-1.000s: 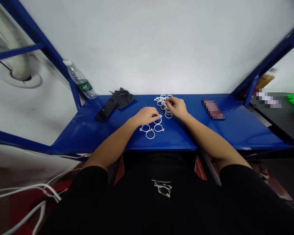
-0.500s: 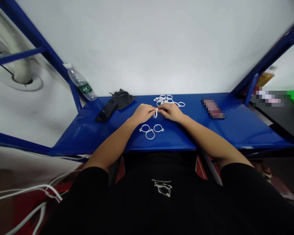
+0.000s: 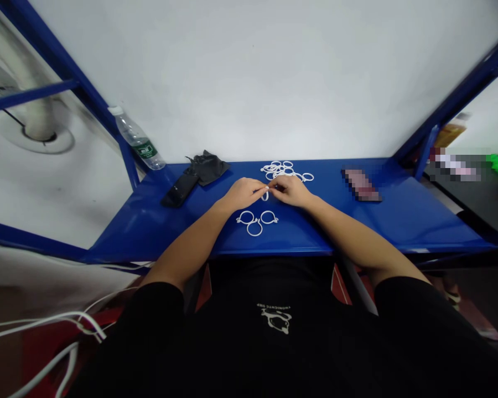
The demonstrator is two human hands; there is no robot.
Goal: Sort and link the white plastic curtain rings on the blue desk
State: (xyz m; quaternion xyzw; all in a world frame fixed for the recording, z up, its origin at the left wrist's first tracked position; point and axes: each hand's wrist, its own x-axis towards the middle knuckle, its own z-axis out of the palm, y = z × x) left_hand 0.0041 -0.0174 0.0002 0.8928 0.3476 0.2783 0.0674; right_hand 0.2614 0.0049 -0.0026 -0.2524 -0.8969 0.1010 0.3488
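Between my two hands, a white ring [image 3: 265, 195] hangs edge-on, pinched near its top. My left hand [image 3: 244, 192] grips it from the left with thumb and fingertips. From the other side, my right hand [image 3: 290, 190] pinches the same spot, and the fingertips of both hands nearly meet. The fingers partly cover the ring's small clasp. Closer to me, three white rings [image 3: 254, 228] with small clips lie grouped on the blue table [image 3: 307, 232]. Behind my hands is a heap of several similar rings [image 3: 288, 165], partly hidden by my right hand.
On the left lie a black phone [image 3: 180, 189] and a dark pouch [image 3: 209, 167]. A plastic bottle [image 3: 139, 141] leans by the blue frame. A blurred-out, phone-shaped object [image 3: 361, 184] lies on the right. A white wall [image 3: 257, 83] rises behind the table.
The ring between my fingers has turned and now shows narrower, its top more covered by my fingertips. My hands have shifted very slightly; the other rings lie as before.
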